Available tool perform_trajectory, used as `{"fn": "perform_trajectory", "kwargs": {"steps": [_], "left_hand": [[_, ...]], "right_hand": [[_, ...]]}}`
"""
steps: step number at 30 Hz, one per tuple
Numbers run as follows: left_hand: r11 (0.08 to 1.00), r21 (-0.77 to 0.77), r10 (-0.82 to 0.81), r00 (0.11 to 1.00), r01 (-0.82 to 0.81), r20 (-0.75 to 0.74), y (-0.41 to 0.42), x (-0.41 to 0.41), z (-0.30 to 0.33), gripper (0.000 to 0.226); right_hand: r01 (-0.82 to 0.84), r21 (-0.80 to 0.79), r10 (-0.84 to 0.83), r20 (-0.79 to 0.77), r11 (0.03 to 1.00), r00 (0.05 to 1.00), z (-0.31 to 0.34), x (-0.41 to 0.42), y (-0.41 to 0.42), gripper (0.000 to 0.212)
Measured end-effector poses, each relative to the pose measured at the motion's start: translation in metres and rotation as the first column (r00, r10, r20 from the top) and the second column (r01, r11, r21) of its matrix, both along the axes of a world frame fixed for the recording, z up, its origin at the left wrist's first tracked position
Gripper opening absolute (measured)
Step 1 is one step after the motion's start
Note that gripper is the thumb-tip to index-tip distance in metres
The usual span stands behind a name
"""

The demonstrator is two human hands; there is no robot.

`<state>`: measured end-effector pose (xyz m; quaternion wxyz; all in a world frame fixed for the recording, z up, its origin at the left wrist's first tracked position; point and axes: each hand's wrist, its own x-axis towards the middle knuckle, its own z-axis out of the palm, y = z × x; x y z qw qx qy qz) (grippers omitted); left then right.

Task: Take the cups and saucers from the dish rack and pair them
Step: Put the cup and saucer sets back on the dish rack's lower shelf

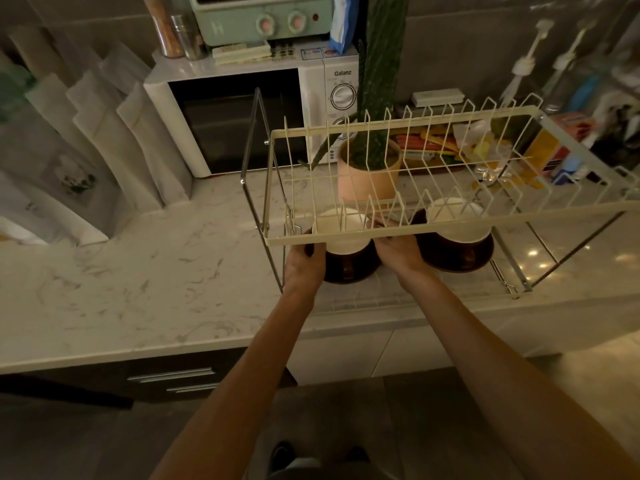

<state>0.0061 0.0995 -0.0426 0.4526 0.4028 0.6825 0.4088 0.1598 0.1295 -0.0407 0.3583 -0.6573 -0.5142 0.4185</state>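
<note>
Against the back wall at the left, a white microwave reads "Galanz" above its dials, and a pale green toaster oven on top of it carries a faint "H"; other labels are too blurred to read. Below, both bare forearms reach forward under the upper tier of a cream wire dish rack. On the left hand, the grip curls round the left side of a white cup, thumb with a dark nail on its wall; the cup stands upright on a dark brown saucer. On the right hand, the grip closes on the same cup's right side, so the two hands hold it between them. Just to the right, a second white cup stands on a second dark saucer, untouched. Both pairs rest on the white marbled worktop beneath the rack. Behind the rack stands a cactus in a pink pot; farther right lies blurred, colourful clutter. The room is dim, with dark cabinet drawers under the worktop.
</note>
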Motion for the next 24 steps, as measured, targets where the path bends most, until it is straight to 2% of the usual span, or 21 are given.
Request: {"fn": "perform_trajectory", "kwargs": {"steps": [8,11,15,18,21,24], "left_hand": [[1.0,-0.016,-0.011,1.0,0.011,-0.011,0.004,0.0,0.0,0.048],[0.999,-0.011,-0.035,0.995,0.034,-0.098,0.004,0.001,0.003,0.05],[0.981,0.116,-0.115,0.945,0.157,-0.307,-0.001,0.002,0.005,0.066],[0.926,0.213,-0.158,0.833,0.312,-0.531,-0.009,0.004,0.009,0.065],[0.833,0.281,-0.095,0.625,0.476,-0.775,-0.019,0.01,0.02,0.045],[0.765,0.241,-0.046,0.424,0.597,-0.904,-0.021,0.019,0.031,0.04]], "right_hand": [[-0.015,0.007,0.015,0.002,1.0,1.0,0.004,0.0,-0.004,0.039],[-0.033,0.03,0.034,-0.019,0.999,0.999,0.004,0.003,-0.006,0.037],[-0.092,0.117,0.078,0.12,0.989,0.99,0.005,0.007,-0.013,0.036],[-0.13,0.211,0.052,0.341,0.969,0.939,0.008,0.011,-0.019,0.035],[-0.164,0.305,-0.03,0.543,0.938,0.839,0.016,0.018,-0.026,0.033],[-0.21,0.391,-0.107,0.649,0.896,0.753,0.026,0.027,-0.036,0.028]]}}
